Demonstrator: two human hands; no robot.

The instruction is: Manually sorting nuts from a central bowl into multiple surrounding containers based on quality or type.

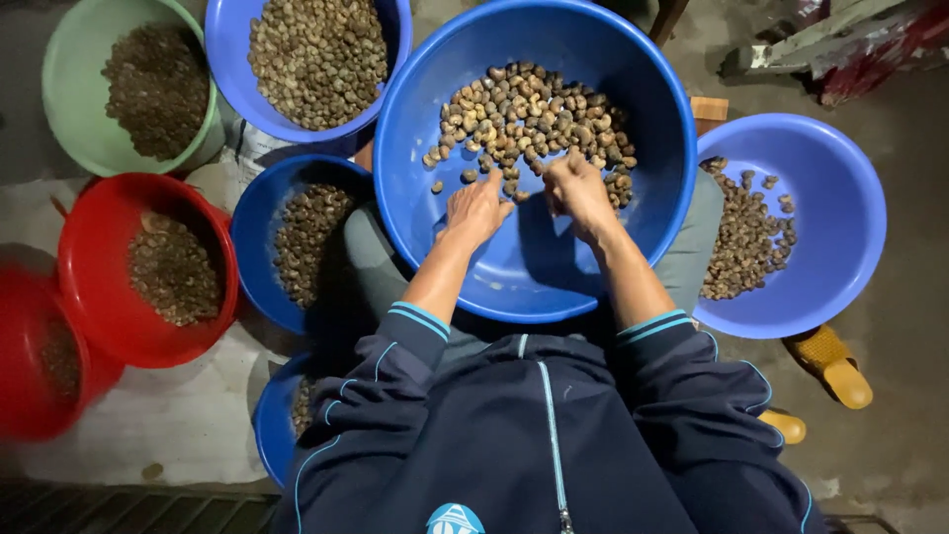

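A big blue basin [593,267] rests on my lap, holding a heap of brown nuts [529,119] in its far half. My left hand [474,210] lies palm down inside the basin, fingertips touching the near edge of the heap. To its right, my right hand [578,191] has its fingers curled among the nuts, and whether it grips any is hidden. Both forearms are bare, with dark blue sleeves pushed up.
Around me stand more basins of nuts: blue at right [840,208], blue at top [227,69], green at top left [69,89], blue at left [257,257], red [99,297], another red at far left [20,366], blue below [267,425]. Yellow slippers [835,366] lie right.
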